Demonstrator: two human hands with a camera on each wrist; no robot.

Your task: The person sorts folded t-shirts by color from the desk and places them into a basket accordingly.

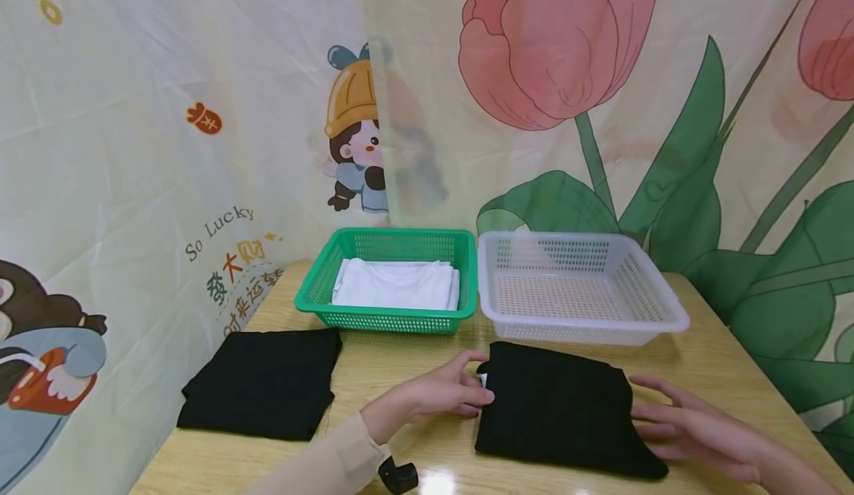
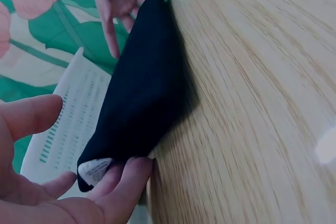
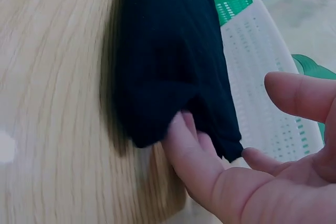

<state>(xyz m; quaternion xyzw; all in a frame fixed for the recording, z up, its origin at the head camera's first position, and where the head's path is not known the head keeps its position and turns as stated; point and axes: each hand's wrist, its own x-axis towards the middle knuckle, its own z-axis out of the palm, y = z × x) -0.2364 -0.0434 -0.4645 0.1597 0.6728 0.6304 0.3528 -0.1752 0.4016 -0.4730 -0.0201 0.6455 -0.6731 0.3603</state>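
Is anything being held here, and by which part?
No firm grip shows: fingers of the left hand and right hand touch opposite side edges of the folded, roughly rectangular black cloth, the left beside its small white label.

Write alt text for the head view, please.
The left hand and right hand flank a folded black cloth on a table; a second cloth lies left. Behind sit a green basket holding white fabric and a white basket.

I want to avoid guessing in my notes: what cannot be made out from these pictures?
Head view: bottom of the folded white cloth, hidden by the green basket.
Left wrist view: print on the white label, too small.
Right wrist view: some fingertips of the right hand, hidden by the black garment.
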